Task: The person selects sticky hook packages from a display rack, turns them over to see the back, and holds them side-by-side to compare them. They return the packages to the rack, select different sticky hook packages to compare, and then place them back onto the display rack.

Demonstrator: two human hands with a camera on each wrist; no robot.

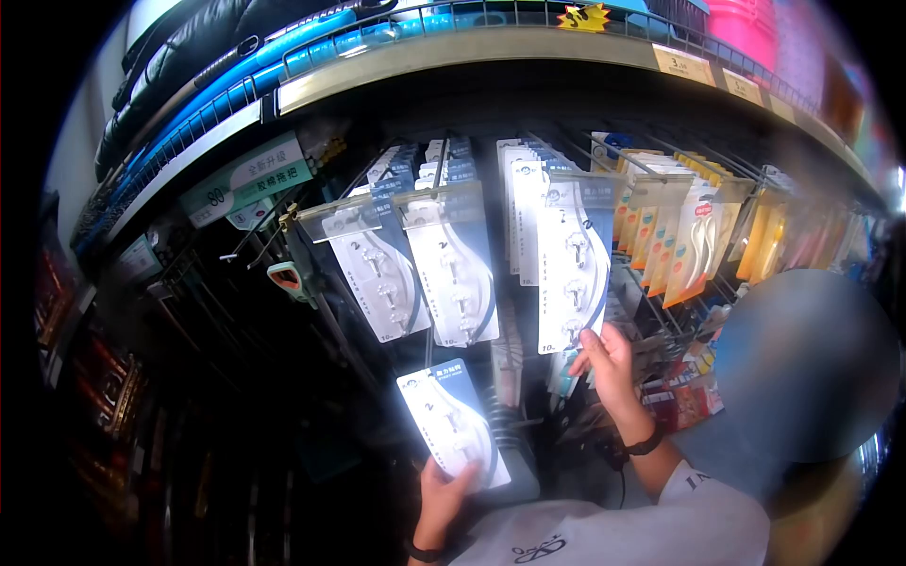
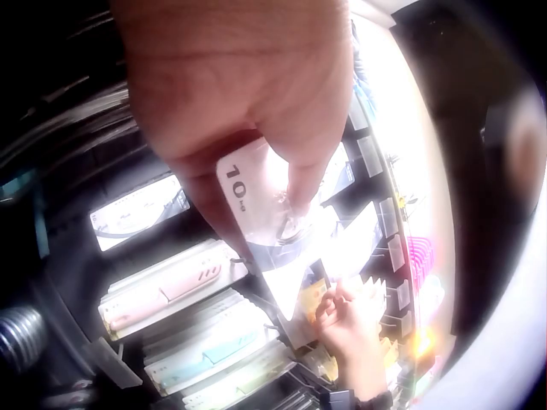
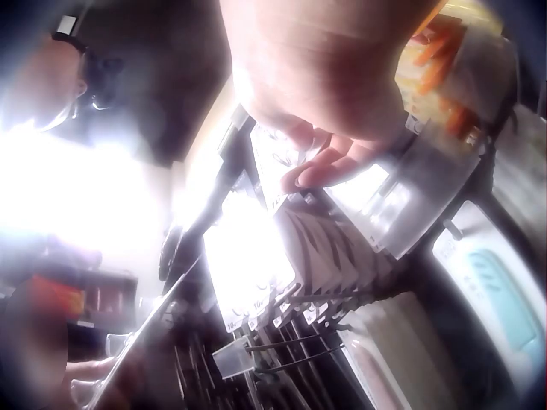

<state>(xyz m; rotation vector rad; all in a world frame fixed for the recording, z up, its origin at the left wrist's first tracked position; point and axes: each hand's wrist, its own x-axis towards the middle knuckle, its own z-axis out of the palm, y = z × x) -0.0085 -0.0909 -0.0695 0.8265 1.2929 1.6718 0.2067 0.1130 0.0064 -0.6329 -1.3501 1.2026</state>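
Hook card, a single one, is in the left hand, below the hanging rows. Thumb and fingers pinch its lower end, closed to little more than the card's thickness, and the printed header is free. Its long axis runs aslant in the head view: header up and to the left, gripped end down and to the right, front (washed out by glare in places) turned towards the head camera.

Three more cards of the same kind hang foremost in the rows: a left card, a middle card and a right card. A further card shows partly behind the right one, at its left. The left and middle cards lean, their headers to the left; the right card hangs nearly upright, header at the top, three clear hooks lined down its long axis. The right hand pinches the lower right corner of that card, thumb and fingertips almost together.

Dark wristbands number two, one per wrist. Orange-and-white packs hang farther right, too overlapped to count. Along the upper shelf are one yellow starburst sign and one pink container; one green sign is below, at the left.
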